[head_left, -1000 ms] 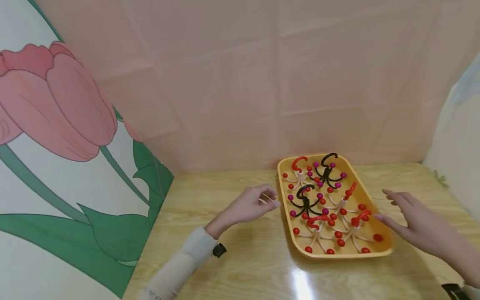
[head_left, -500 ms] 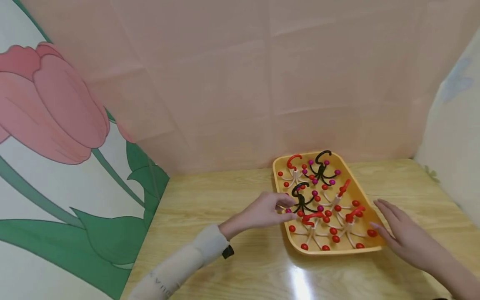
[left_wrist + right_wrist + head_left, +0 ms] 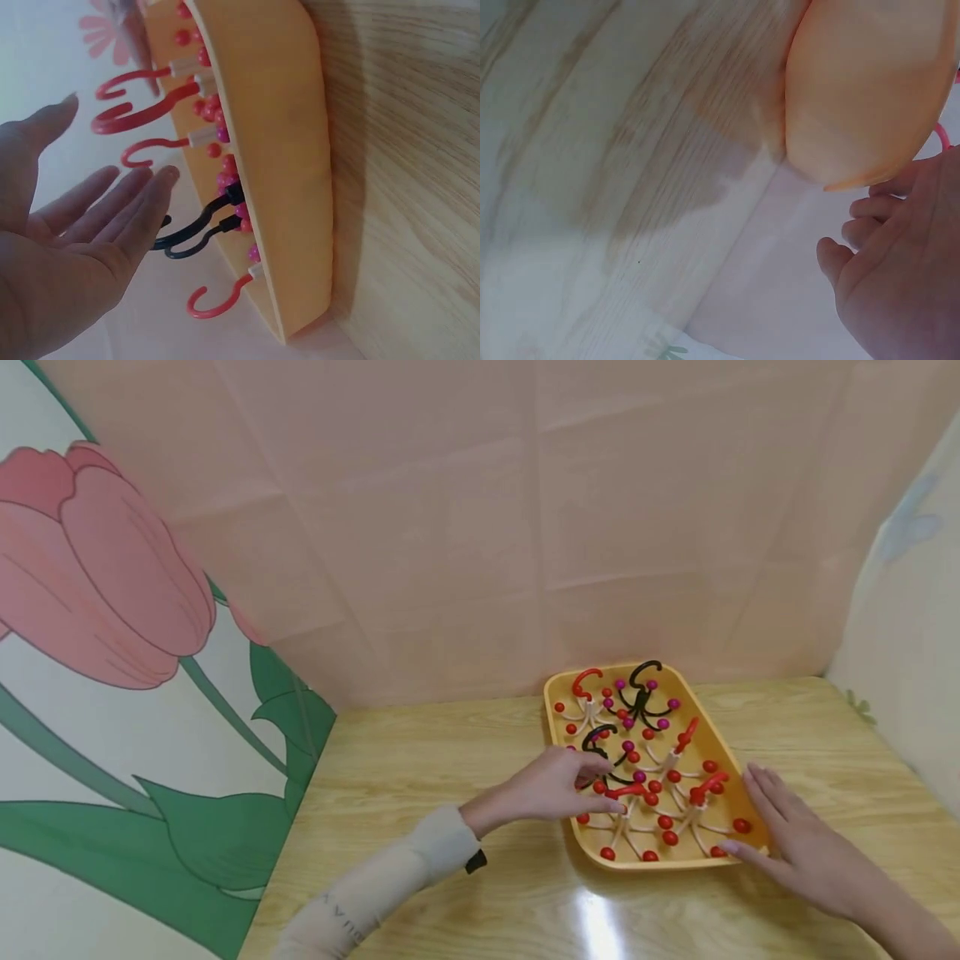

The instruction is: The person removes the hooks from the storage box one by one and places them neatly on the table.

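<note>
A yellow-orange tray [image 3: 701, 697] holds several hook-topped pieces with thin arms ending in balls. Some are white with red hooks and red balls, like the near-left piece [image 3: 624, 831]; others are black with magenta balls, like the far one [image 3: 641, 703]. Over the tray's near-left part hovers my left hand [image 3: 555, 785], thumb and fingers apart, close to a red hook and a black one. In the left wrist view its fingers [image 3: 142, 214] overlap a black hook. My right hand [image 3: 806, 852] rests against the tray's right side, its fingers fairly straight and thumb over the near-right rim.
The tray stands on a wood-grain table [image 3: 442, 735]. A pinkish cloth backdrop [image 3: 420, 527] rises behind it. To the left is a panel with a large tulip picture [image 3: 135, 577], and a pale panel [image 3: 915, 610] stands at the right.
My left hand has moved right, from beside the tray to over its near-left pieces. The right hand has come in to the tray's right edge. The view has shifted slightly.
</note>
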A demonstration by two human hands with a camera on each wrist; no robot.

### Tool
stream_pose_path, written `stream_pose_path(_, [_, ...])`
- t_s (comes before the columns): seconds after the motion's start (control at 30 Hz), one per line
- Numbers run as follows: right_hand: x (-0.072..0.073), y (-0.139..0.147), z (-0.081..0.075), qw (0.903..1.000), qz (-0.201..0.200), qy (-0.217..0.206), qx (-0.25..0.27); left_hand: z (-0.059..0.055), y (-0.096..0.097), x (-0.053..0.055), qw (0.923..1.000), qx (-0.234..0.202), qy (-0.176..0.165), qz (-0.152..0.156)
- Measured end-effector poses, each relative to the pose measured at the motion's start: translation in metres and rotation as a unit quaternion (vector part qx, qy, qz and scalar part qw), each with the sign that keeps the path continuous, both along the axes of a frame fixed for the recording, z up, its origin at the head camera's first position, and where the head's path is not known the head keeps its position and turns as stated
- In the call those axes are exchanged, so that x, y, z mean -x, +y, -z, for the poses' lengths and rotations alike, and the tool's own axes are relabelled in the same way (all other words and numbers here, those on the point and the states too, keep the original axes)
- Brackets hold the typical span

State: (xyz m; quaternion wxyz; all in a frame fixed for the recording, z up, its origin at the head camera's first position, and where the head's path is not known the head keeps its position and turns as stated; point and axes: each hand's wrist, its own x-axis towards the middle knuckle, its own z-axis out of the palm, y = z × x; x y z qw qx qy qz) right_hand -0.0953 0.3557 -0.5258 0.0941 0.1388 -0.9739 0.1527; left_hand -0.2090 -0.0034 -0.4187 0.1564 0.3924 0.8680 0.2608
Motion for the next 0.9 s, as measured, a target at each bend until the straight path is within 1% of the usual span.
stream_pose_path(0.2, [0.000, -0.003, -0.001, 0.9999, 0.000, -0.012, -0.002, 0.005, 0.005, -0.004, 0.9999, 0.004, 0.001, -0.016])
stream_pose_path(0.3, [0.001, -0.004, 0.000, 0.9999, -0.004, -0.003, -0.009, 0.010, 0.008, -0.005, 0.9997, 0.005, 0.008, -0.021])
stream_pose_path(0.4, [0.003, -0.004, 0.000, 0.9997, -0.007, 0.011, -0.021, 0.012, 0.013, -0.005, 0.9997, 0.003, 0.014, -0.019])
stream_pose_path(0.6, [0.003, -0.006, 0.000, 0.9998, -0.006, 0.004, -0.018, 0.010, 0.016, -0.007, 0.9997, -0.004, -0.005, -0.023])
stream_pose_path(0.77, [0.002, -0.009, 0.001, 1.0000, -0.005, 0.001, -0.007, 0.008, 0.016, -0.007, 0.9994, -0.002, 0.017, -0.029])
stream_pose_path(0.9, [0.003, -0.009, 0.000, 1.0000, -0.001, 0.001, -0.007, 0.009, 0.018, -0.008, 0.9991, -0.005, 0.035, -0.022])
